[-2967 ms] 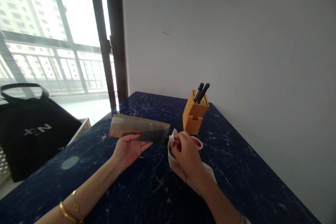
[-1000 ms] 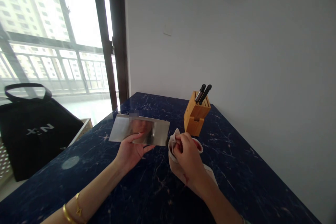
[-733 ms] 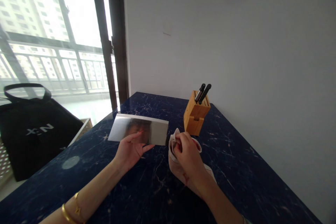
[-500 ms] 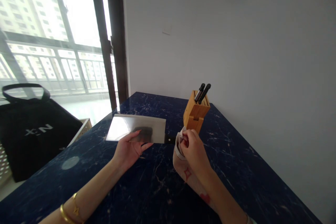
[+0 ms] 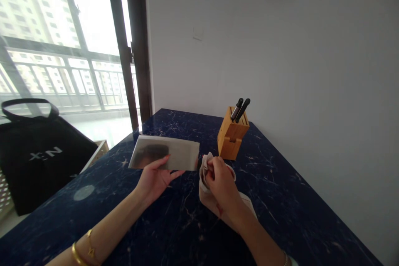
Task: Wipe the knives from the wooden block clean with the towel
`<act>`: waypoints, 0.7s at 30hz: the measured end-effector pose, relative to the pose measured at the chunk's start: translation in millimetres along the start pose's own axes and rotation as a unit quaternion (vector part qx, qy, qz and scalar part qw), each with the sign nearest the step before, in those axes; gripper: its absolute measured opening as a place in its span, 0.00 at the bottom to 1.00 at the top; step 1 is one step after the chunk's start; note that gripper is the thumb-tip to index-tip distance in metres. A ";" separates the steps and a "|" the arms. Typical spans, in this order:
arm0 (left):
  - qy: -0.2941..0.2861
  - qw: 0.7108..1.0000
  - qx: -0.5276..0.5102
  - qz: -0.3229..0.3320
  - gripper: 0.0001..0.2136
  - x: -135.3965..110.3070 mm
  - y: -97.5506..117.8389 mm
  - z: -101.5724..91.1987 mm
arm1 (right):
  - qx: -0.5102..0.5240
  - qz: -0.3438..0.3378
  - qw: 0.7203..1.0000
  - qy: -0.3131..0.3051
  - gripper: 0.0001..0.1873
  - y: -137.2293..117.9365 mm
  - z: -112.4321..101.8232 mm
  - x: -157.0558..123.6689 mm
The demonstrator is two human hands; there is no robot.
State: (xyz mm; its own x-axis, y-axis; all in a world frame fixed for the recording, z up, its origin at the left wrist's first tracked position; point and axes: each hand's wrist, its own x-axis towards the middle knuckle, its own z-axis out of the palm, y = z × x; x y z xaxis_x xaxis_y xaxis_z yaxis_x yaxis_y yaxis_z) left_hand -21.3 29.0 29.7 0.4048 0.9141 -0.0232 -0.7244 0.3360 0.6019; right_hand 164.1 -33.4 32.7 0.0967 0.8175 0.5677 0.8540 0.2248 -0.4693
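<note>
A wide, shiny cleaver (image 5: 183,156) lies level above the table, its blade pointing left. My left hand (image 5: 156,178) grips the blade from below, thumb on its face and fingers underneath. Bunched in my right hand (image 5: 222,181) is a pale cloth (image 5: 205,191) with a reddish pattern, pressed around the cleaver's dark handle. Most of that handle is hidden by the cloth and fingers. Just beyond my right hand stands a wooden knife block (image 5: 230,137), with two black-handled tools (image 5: 240,110) in its top slots.
The dark blue marbled table (image 5: 187,237) runs up to a plain wall (image 5: 274,50). On the left, a black bag (image 5: 43,153) stands beside a pale woven basket (image 5: 96,153), before a large window. A pale round spot (image 5: 84,193) shows on the tabletop.
My right hand and the cloth have shifted left along the handle towards the blade, covering more of it. The cleaver has moved slightly right; my left hand still holds it.
</note>
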 end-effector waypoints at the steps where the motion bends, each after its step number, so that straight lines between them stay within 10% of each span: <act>1: -0.001 1.000 0.000 0.003 0.09 -0.1 0.6 0.3 | -0.002 0.015 1.000 0.006 0.08 2.5 -2.1 1.7; 21: -0.008 1.000 0.019 0.016 0.10 -4.3 0.8 5.5 | 0.028 0.001 1.000 -0.006 0.06 -7.1 2.7 -3.2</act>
State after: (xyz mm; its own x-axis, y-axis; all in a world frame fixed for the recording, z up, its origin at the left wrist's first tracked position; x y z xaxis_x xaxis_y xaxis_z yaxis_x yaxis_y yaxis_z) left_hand -20.6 24.1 34.7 0.3915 0.9201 0.0086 -0.7151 0.2984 0.6321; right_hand 156.3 -36.2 32.3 0.0926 0.8246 0.5580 0.8240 0.2511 -0.5079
